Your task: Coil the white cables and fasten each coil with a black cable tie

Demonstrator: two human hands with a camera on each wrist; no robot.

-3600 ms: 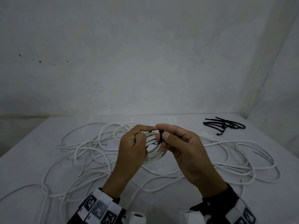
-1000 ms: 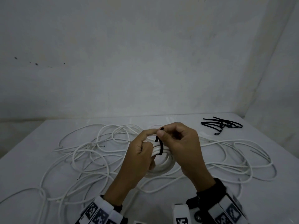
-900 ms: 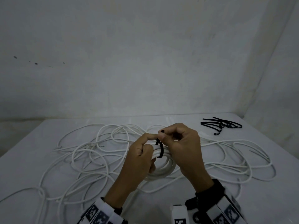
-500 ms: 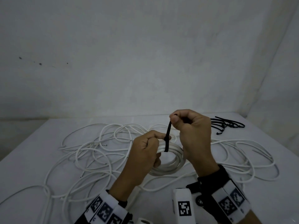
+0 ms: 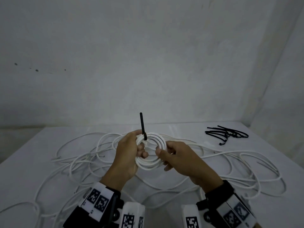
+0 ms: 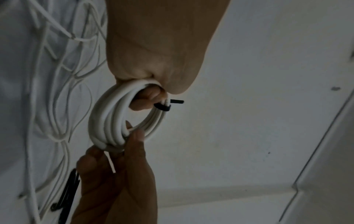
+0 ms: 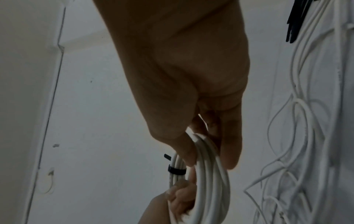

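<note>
One white coil [image 5: 151, 152] is held up, bound by one black cable tie [image 5: 142, 127]. One bundle of spare black ties [image 5: 226, 134] lies on the worktop [image 5: 189, 129]; its strands overlap too much to count. The loose white cables [image 5: 82, 162] tangle together, number unclear. Two hands show: left hand [image 5: 126, 157] and right hand [image 5: 181, 160]

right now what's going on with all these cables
A person is bundling white cable. Both hands hold one small coil above the table: the left hand grips its left side, the right hand pinches its right side. A black tie is cinched around the top of the coil, its tail sticking straight up. More loose cable sprawls over the table, and spare ties lie at the far right.
</note>
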